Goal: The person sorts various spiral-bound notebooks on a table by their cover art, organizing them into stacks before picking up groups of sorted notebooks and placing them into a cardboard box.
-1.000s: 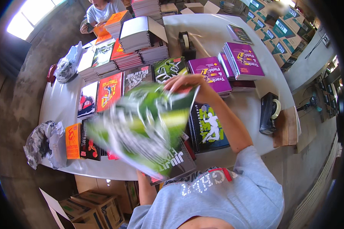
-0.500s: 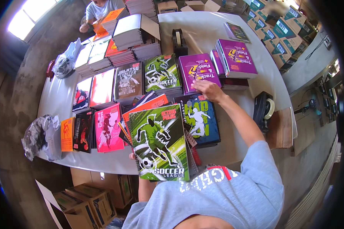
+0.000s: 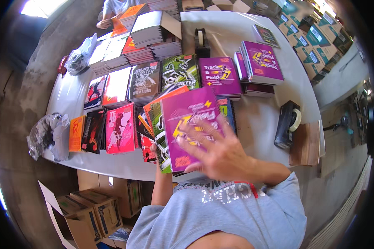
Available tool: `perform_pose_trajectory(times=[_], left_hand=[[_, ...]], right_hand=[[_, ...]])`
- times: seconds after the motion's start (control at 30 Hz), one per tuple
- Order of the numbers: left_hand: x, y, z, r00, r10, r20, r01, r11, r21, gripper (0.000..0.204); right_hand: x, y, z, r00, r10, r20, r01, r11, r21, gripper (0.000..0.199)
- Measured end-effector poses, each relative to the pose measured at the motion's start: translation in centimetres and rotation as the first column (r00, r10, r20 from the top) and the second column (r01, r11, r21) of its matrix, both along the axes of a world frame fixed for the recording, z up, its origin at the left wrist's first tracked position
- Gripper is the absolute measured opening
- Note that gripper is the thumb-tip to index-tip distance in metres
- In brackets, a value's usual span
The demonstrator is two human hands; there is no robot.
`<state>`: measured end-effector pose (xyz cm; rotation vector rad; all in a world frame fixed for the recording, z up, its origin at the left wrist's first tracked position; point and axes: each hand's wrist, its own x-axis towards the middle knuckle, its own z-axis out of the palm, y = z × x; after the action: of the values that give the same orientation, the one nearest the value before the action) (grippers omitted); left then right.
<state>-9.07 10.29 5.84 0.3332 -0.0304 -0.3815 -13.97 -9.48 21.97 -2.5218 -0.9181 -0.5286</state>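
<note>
— Purple notebook (image 3: pixel 186 124): glossy card cover, wire-spiral binding. White table (image 3: pixel 262 124): smooth, matt.
— Confirmed. Cardboard boxes (image 3: pixel 91 209): brown, matt. Plastic bags (image 3: pixel 47 133): crinkled, shiny. Grey sweatshirt (image 3: pixel 220 216): soft cloth. Floor: rough concrete.

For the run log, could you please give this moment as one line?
left hand: holds notebook stack from below | right hand: flat on purple notebook atop stack | white table: notebook piles, tape dispenser
</note>
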Motion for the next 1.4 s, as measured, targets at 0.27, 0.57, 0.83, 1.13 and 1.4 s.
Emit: perform_pose_trajectory(times=[0.27, 0.57, 0.83, 1.13, 1.4], left_hand=[[6.3, -1.4, 2.0, 0.887, -0.345, 0.306, 0.242, 0.913, 0.329, 0.086], [4.2, -7.8, 6.3, 0.718, 0.022, 0.696, -0.486, 0.731, 0.478, 0.116], [2.7, -8.1, 3.5, 0.637, 0.084, 0.767, -0.636, 0.619, 0.461, 0.126], [3.7, -7.5, 2.7, 0.35, -0.47, 0.81, -0.866, 0.168, 0.472, 0.081], [5.7, -9.3, 5.3, 0.817, -0.294, 0.496, -0.306, 0.509, 0.805, 0.08]], right_hand=[[4.6, -6.1, -3.5, 0.801, 0.388, -0.456, 0.344, 0.324, 0.881, 0.081], [2.5, -10.4, -10.6, 0.872, 0.196, -0.448, 0.396, 0.255, 0.882, 0.089], [3.7, -9.6, -10.7, 0.974, 0.12, -0.192, 0.095, 0.553, 0.828, 0.113], [1.9, -9.7, -11.8, 0.912, 0.22, -0.347, 0.201, 0.497, 0.844, 0.102], [2.2, -11.6, -9.8, 0.847, 0.02, -0.532, 0.385, 0.667, 0.637, 0.082]])
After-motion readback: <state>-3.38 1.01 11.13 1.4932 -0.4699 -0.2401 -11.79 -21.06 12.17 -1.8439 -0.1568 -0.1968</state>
